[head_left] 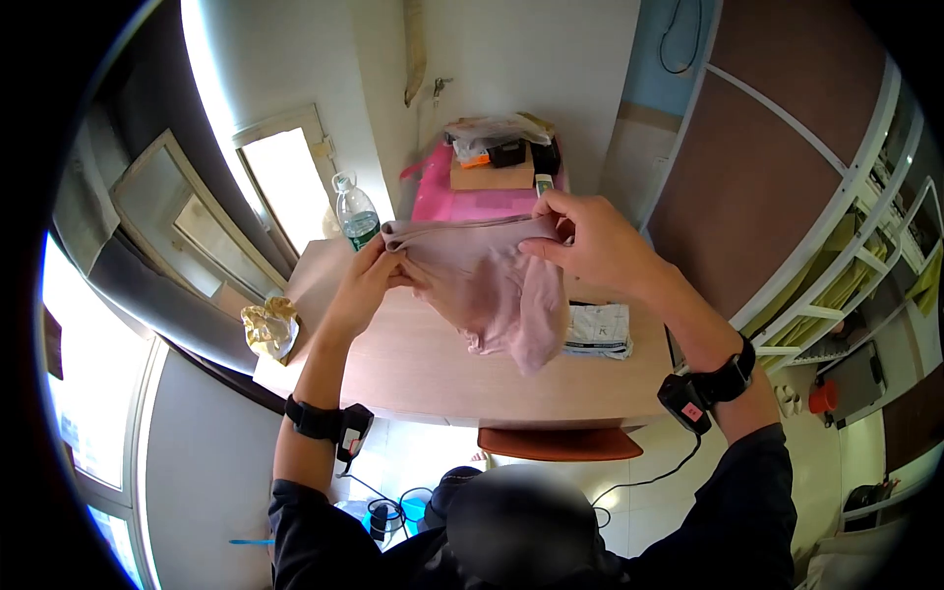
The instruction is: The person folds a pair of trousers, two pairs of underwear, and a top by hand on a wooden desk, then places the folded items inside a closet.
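Note:
A soft pale pink garment (482, 280), which looks like a pair of underpants, hangs above the desk (423, 374). My left hand (362, 290) is closed on the left end of its folded upper band. At the other end, my right hand (587, 239) pinches the band between thumb and fingers. The band is drawn nearly straight between both hands, while the loose cloth droops lower on the right. Just behind the drooping part, a white printed packet (600, 330) lies on the desk, partly covered from view.
A large clear water bottle (357, 213) stands at the back left. Crumpled gold wrapping (270, 327) sits on the left edge. Behind are a pink surface (467, 205) and a cardboard box (492, 177) with bags on top. A brown stool (559, 444) is at the front edge.

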The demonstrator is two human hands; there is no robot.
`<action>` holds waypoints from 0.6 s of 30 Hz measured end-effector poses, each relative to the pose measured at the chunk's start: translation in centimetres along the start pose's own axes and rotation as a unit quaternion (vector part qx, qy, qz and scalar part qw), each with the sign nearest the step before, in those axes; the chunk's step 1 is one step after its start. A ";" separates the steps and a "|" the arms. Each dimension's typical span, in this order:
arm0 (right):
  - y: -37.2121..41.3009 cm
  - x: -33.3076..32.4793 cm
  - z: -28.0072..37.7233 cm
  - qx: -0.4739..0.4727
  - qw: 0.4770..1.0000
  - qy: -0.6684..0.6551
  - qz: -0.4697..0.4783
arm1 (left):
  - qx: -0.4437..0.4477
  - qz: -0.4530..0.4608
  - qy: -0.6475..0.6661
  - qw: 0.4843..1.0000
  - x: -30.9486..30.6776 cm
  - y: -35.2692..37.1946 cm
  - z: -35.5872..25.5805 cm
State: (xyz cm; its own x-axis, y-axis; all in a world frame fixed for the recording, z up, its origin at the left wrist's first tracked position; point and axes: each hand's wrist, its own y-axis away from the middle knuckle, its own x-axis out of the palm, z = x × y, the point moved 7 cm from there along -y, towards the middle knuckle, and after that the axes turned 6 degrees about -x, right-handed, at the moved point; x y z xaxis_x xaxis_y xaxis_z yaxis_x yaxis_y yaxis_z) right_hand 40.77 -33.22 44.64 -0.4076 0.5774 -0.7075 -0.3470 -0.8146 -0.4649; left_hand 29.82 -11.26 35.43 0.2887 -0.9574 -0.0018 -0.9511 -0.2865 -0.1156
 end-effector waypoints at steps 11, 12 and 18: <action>0.1 2.5 -2.9 0.061 0.984 -0.151 0.072 | 0.049 -0.028 -0.202 0.978 -2.4 -1.7 1.2; 0.1 2.5 -2.9 0.063 0.984 -0.152 0.074 | 0.040 -0.007 -0.142 0.989 -2.3 -1.7 1.2; -0.3 5.1 -6.6 0.138 0.983 -0.062 0.108 | -0.074 0.049 -0.037 0.995 -2.7 -3.1 4.5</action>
State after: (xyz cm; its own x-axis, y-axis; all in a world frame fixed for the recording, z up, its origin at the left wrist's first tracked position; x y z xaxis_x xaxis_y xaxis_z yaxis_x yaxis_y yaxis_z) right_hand 44.36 -30.40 37.60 -0.5910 0.4100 -0.6947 -0.4507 -0.8821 -0.1371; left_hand 32.50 -7.60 31.37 0.1960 -0.9773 -0.0798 -0.9793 -0.1993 0.0358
